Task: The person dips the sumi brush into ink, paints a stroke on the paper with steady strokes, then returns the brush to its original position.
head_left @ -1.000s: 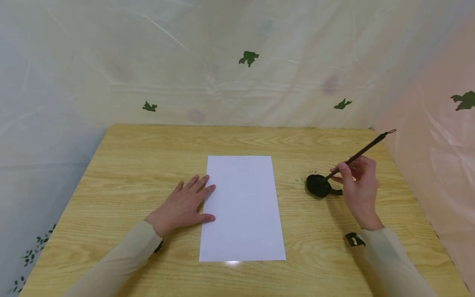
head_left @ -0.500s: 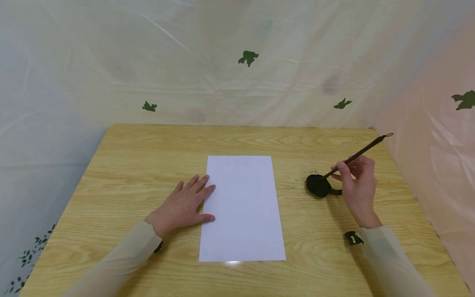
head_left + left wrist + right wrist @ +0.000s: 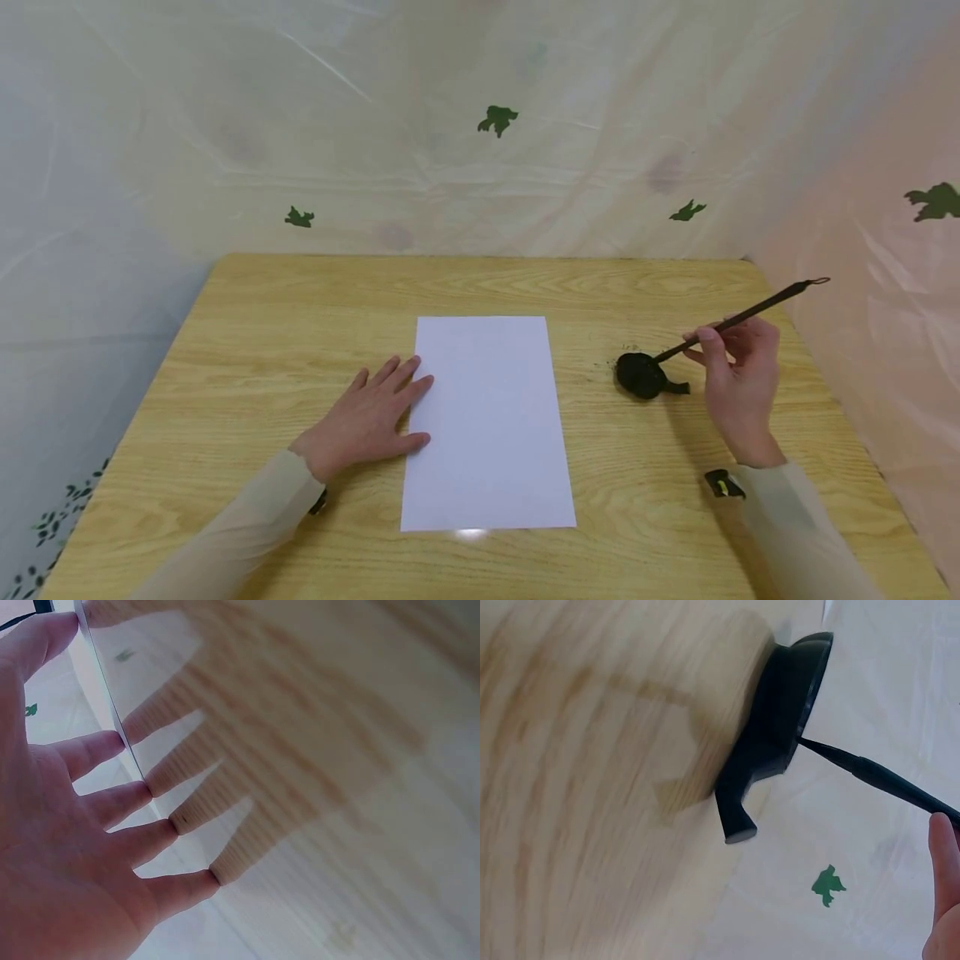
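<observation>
My left hand [image 3: 367, 421] lies spread on the left edge of a blank white sheet of paper [image 3: 491, 425], with thumb and fingertips over that edge. In the left wrist view its fingers [image 3: 112, 802] are spread and straight. On the right, my right hand [image 3: 742, 387] pinches a dark writing brush [image 3: 757, 308] by its shaft, tilted with the looped end up to the right. The brush's bristles [image 3: 829, 754] touch the rim of a small black ink dish [image 3: 772, 712] in the right wrist view. That dish has a short curved handle [image 3: 677, 387] pointing right.
The wooden table [image 3: 315, 292] carries the paper in its middle and the dish to its right. Small dark specks [image 3: 626, 347] mark the wood by the dish. A pale curtain [image 3: 390, 125] with green leaf-like shapes hangs behind and at both sides.
My right hand has shifted right and the brush leans lower. Its tip has gone from inside the ink dish to the right rim. The left hand and the paper stay put.
</observation>
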Available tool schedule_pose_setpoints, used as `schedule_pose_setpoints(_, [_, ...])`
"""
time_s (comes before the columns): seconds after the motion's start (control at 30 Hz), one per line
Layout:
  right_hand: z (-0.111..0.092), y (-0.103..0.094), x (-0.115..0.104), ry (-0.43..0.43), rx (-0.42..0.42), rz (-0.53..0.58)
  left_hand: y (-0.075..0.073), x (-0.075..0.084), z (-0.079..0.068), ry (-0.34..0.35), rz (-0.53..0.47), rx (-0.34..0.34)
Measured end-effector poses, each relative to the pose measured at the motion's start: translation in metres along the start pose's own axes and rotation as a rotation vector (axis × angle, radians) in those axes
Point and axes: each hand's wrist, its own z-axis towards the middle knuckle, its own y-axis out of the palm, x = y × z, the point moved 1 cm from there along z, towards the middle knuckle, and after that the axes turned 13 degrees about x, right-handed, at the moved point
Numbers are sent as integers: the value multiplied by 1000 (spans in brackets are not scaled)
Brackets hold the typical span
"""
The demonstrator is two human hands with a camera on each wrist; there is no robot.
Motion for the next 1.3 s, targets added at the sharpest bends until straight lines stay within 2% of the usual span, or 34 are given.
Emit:
schedule_pose_setpoints(0.53, [1,-7,5,-28,-9,-54,-2,-1,-1,8,-5,14])
schedule_pose_setpoints(0.7, [2,-8,4,-79,-17,-74,-1,-1,-1,12,-4,18])
schedule_pose_setpoints(0.87, [2,-8,-1,-117,-6,-46,0,-3,0,9,-6,18])
schedule_pose_setpoints(1.07, [0,-8,-2,-104,-8,-8,0,-3,0,4,-16,20])
schedule_pose_setpoints(1.3, [-3,-12,2,-73,-13,-31,1,-3,0,5,-18,29])
